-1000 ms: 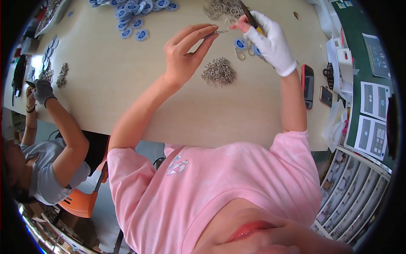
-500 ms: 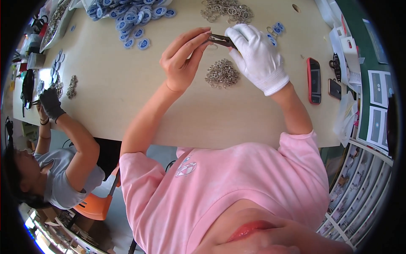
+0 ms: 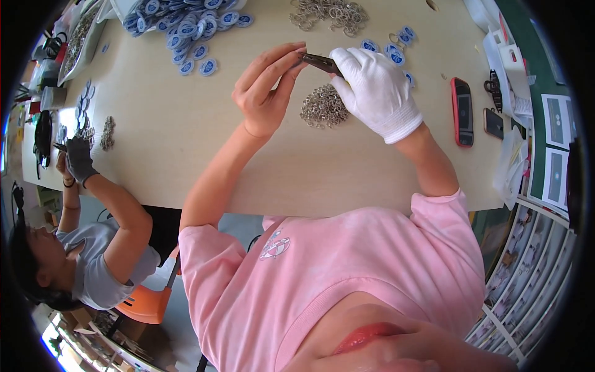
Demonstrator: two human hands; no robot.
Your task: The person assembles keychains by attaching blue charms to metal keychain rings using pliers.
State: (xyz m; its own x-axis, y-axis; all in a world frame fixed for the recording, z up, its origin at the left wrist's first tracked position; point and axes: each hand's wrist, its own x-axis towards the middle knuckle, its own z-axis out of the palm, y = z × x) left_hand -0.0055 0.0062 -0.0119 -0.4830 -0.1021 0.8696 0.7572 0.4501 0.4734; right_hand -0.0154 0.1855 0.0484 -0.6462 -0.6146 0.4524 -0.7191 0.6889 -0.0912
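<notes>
My right hand (image 3: 377, 93), in a white knit glove, is closed round dark pliers (image 3: 320, 61). Their jaws point left and meet the fingertips of my bare left hand (image 3: 261, 93). That hand is closed in a pinch, and whatever small piece it holds at the jaw tips is too small to make out. Just below the pliers lies a mound of small metal links (image 3: 324, 106), partly covered by the glove. Several round blue-and-clear tags (image 3: 395, 54) lie beyond the glove on the right, with a metal ring (image 3: 396, 39) beside them.
A big heap of blue tags (image 3: 198, 28) lies at the far left, a pile of metal rings (image 3: 331, 15) at the far middle. Two phones (image 3: 462, 111) rest on the right of the table (image 3: 273, 180). On the left, a co-worker's gloved hand (image 3: 79, 158) holds a dark tool.
The pliers' jaws have come closer together. My gloved hand has dropped slightly and turned, and more blue tags show beyond it. My left hand stays nearly in place.
</notes>
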